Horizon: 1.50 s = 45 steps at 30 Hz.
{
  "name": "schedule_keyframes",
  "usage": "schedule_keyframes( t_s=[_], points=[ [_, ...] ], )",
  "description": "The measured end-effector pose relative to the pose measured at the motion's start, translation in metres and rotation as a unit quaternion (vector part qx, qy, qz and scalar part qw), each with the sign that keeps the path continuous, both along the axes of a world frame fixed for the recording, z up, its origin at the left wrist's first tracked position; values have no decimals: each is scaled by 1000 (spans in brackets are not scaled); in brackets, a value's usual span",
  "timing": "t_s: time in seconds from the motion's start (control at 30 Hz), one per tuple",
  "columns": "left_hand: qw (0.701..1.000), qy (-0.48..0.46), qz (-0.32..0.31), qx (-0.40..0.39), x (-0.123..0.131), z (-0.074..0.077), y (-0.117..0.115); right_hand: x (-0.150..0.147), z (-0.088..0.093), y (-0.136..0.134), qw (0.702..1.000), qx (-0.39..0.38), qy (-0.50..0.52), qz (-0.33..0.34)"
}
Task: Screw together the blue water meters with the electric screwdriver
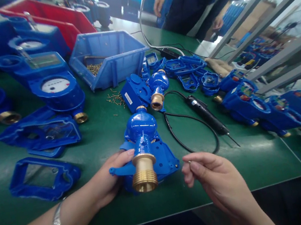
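Note:
A blue water meter (141, 127) with a brass threaded end lies face down near the table's front edge. My left hand (112, 175) grips its left side, thumb on top and fingers partly hidden below. Just right of the meter, my right hand (214, 175) pinches a small brass screw between thumb and fingertips, apart from the housing. Beyond the first meter lies a second blue water meter (158, 84). Loose brass screws (116, 99) are scattered on the table behind. To the right rests a black electric screwdriver (206, 114) with its bit towards me.
Blue cover frames (42, 178) and upright water meters (55, 86) stand at left. A blue bin (115, 60) holds screws, with a red bin (50, 21) behind. A black cable (180, 148) loops on the green table (105, 221). More meters (254, 104) line the right; people stand beyond.

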<state>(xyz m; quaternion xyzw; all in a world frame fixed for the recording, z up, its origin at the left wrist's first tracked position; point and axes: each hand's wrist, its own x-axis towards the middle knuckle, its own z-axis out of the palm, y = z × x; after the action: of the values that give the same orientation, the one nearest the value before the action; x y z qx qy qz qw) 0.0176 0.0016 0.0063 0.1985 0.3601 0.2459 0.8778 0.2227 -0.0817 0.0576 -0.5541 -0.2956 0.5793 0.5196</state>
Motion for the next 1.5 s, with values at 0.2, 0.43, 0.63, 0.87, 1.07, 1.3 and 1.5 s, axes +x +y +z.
schedule_keyframes(
  t_s=[0.2, 0.43, 0.63, 0.87, 1.07, 1.3, 1.5],
  points=[
    [1000, 1, -9, 5, 0, 2, 0, -3, 5, 7, 997, -5, -75, 18],
    [1000, -1, -6, -1, 0, -2, 0, -2, 14, 14, 992, -3, -126, 11],
    [1000, 10, 8, 6, 3, -1, -3, -20, 7, 0, 996, -20, -81, -30],
    [999, -17, 24, 25, 7, 3, -7, -64, -2, -12, 841, 210, -495, 63],
    [999, -16, 35, 16, 5, 5, -7, -71, -3, -2, 740, 261, -613, 91],
    [999, -5, 47, -10, 6, 10, -6, -60, 11, -1, 729, 260, -606, 184],
    [999, 26, 40, -17, 5, 8, -6, -27, 65, 36, 778, 213, -586, 73]
  ],
)
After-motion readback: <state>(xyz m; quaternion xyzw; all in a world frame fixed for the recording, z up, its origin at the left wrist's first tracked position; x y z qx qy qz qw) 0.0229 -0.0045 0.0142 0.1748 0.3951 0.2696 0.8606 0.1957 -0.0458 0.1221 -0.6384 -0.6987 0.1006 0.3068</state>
